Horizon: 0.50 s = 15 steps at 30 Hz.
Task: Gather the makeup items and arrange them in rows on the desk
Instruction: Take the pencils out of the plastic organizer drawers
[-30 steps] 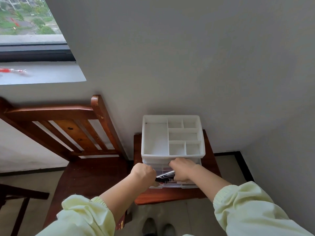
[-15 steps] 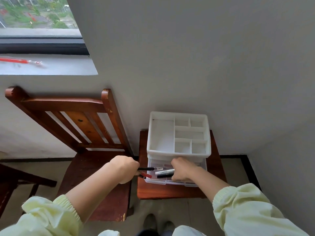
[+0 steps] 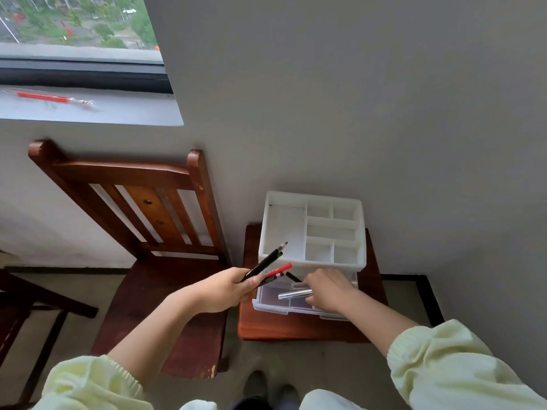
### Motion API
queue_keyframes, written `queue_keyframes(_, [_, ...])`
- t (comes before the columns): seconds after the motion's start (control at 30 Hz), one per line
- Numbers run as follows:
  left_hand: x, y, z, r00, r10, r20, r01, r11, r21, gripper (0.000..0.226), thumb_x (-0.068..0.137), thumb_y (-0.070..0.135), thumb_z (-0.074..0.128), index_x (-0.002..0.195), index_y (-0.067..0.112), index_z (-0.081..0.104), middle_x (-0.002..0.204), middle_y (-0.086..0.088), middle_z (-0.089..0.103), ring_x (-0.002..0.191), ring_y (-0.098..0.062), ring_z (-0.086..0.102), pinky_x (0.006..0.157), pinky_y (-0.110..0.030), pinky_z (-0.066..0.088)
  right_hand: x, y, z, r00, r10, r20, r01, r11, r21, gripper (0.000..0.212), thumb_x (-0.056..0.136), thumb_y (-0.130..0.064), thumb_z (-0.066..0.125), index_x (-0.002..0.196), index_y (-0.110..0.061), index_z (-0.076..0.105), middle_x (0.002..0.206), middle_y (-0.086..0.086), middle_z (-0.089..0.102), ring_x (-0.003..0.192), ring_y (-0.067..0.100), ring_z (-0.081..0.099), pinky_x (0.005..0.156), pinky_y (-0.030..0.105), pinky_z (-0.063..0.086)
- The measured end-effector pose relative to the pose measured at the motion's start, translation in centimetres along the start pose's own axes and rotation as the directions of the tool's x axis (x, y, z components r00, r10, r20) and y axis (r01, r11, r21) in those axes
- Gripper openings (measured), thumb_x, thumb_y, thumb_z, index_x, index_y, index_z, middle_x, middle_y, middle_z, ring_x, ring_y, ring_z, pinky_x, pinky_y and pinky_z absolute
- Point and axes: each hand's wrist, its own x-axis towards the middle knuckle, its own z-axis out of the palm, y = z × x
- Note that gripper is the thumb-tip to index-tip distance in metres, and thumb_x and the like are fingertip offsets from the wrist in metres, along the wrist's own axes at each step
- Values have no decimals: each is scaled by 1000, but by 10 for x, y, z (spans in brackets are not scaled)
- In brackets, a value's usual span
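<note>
The scene is seen through a single wide-angle camera worn on the head, aimed forward and steeply down. A white organizer (image 3: 312,229) on a low wooden stool (image 3: 299,327) is viewed from above at arm's length. A chair (image 3: 154,220) and a window (image 3: 77,34) are caught at the left, with straight lines bent near the edges.
</note>
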Motion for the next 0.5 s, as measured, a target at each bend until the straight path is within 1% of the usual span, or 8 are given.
queue_keyframes(0.03, [2,-4,8,1000,14,-23,-16,997,-81,40,97,52,41,81,16,49,62,7,39,52,-9,33,49,-23,30,-5,4,-1,1000,3,20,-3,1000,26,24,89,-31,58,100,-11,66,105,12,68,97,29,62,74,33,43])
queue_keyframes(0.07, [5,-7,16,998,22,-52,-28,993,-115,40,96,52,40,81,16,49,61,7,38,50,-9,32,48,-23,28,-11,10,-1,999,8,46,-10,999,41,21,89,-32,58,92,-12,65,100,11,67,93,29,62,72,33,42])
queue_keyframes(0.13, [10,-10,34,996,15,-91,-29,987,-160,39,98,47,40,82,14,51,56,9,39,48,-8,32,47,-22,28,-17,18,1,994,17,108,-23,998,54,25,90,-36,55,79,-14,58,93,9,64,85,28,59,68,32,41])
queue_keyframes(0.17, [12,-10,43,996,13,-94,-31,980,-194,38,100,44,39,82,13,51,54,9,39,46,-8,32,45,-21,28,-20,22,2,990,25,139,-31,998,47,26,92,-36,53,82,-13,58,95,8,65,86,28,59,68,33,42])
queue_keyframes(0.23, [15,-6,57,994,21,-106,-47,969,-242,37,101,40,38,82,11,51,53,8,39,44,-6,32,44,-19,27,-24,26,3,977,45,209,-55,998,43,27,97,-31,48,103,-8,61,105,11,65,91,28,60,72,34,43])
queue_keyframes(0.3, [16,-4,68,988,30,-149,-66,966,-248,38,102,38,37,81,10,52,53,7,40,42,-5,32,44,-17,27,-27,27,0,960,51,275,-64,997,40,29,100,-27,45,115,-4,57,110,14,64,96,29,60,74,34,42])
queue_keyframes(0.4, [19,-2,74,983,12,-181,-64,957,-283,38,102,37,37,82,9,52,52,7,40,41,-5,32,43,-17,27,-24,29,-4,950,45,310,-67,996,59,27,100,-22,44,118,-5,54,114,15,62,101,31,59,74,34,41])
queue_keyframes(0.5, [20,-3,75,978,-12,-208,-48,958,-283,39,102,38,37,81,8,51,53,5,40,41,-5,32,43,-18,27,-20,31,-4,950,56,308,-87,992,88,36,96,-37,53,113,-5,56,110,13,62,93,28,58,70,32,41])
